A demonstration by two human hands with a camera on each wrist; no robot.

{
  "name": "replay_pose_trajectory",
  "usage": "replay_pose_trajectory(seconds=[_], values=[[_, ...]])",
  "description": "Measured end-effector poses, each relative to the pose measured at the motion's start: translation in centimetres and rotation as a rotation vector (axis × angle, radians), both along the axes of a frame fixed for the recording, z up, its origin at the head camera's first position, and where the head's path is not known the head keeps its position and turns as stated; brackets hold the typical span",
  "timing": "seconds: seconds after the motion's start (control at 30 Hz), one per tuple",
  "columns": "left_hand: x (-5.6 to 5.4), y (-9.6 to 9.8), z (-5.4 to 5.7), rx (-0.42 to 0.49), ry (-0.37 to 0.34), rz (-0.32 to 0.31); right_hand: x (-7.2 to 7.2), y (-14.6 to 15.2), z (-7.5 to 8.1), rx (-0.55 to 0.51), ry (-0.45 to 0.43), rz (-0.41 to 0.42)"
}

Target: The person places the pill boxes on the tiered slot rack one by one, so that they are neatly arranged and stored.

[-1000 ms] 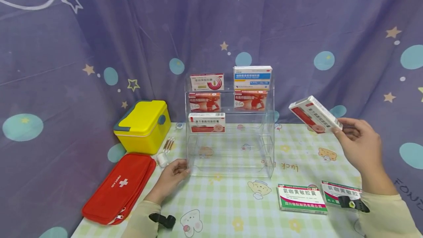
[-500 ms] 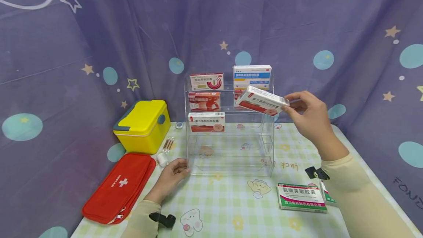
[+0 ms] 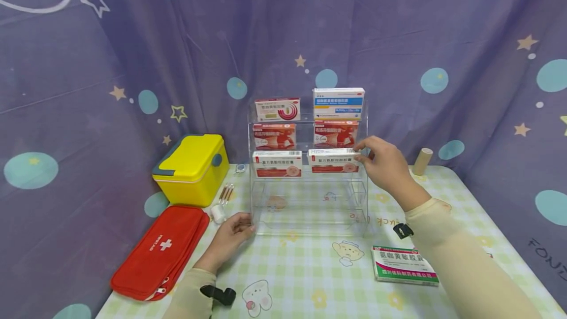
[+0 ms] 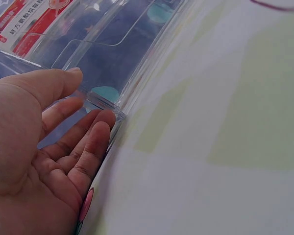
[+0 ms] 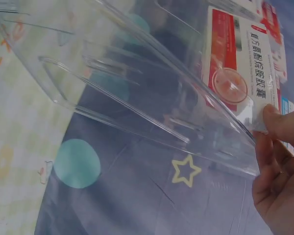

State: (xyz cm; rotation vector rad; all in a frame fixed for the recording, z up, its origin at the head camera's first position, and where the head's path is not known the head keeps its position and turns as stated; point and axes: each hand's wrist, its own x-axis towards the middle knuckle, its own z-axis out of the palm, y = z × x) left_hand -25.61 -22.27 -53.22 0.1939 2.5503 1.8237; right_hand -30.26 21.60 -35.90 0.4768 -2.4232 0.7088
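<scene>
My right hand [image 3: 383, 169] pinches the right end of a white and red medicine box [image 3: 332, 162]. This box sits in the third tier of a clear acrylic display rack [image 3: 310, 220], beside a matching medicine box [image 3: 277, 165]. In the right wrist view, thumb and fingertips grip the box [image 5: 240, 63] by its end, behind the clear front lip. My left hand [image 3: 230, 238] rests at the rack's lower left corner. Its relaxed fingers touch the side edge in the left wrist view, the thumb [image 4: 59, 85] held apart from them.
Red boxes [image 3: 335, 134] and a blue-white box [image 3: 338, 104] fill upper tiers. A green-white box [image 3: 404, 266] lies front right, a tan roll [image 3: 422, 161] behind the right hand. At left are a red first-aid pouch [image 3: 161, 252], yellow case [image 3: 190, 169] and white bottle [image 3: 218, 214].
My right hand has carried the medicine box leftward from the right side into the rack's third tier, turning it level. The left hand has stayed at the rack's corner.
</scene>
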Motion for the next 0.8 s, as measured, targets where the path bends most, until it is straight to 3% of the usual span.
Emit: replay_pose_trajectory(seconds=[0.23,0.4,0.8], values=[[-0.08,-0.28,-0.21,0.019,0.006,-0.019,-0.24,-0.35,-0.92,0.096,0.012,-0.02],[-0.05,-0.31,-0.14,0.012,0.009,-0.022,-0.2,-0.51,-0.9,0.178,0.068,-0.019],[-0.09,-0.2,-0.32,0.011,-0.004,-0.002,0.13,-0.33,-0.55,0.194,0.118,-0.023]])
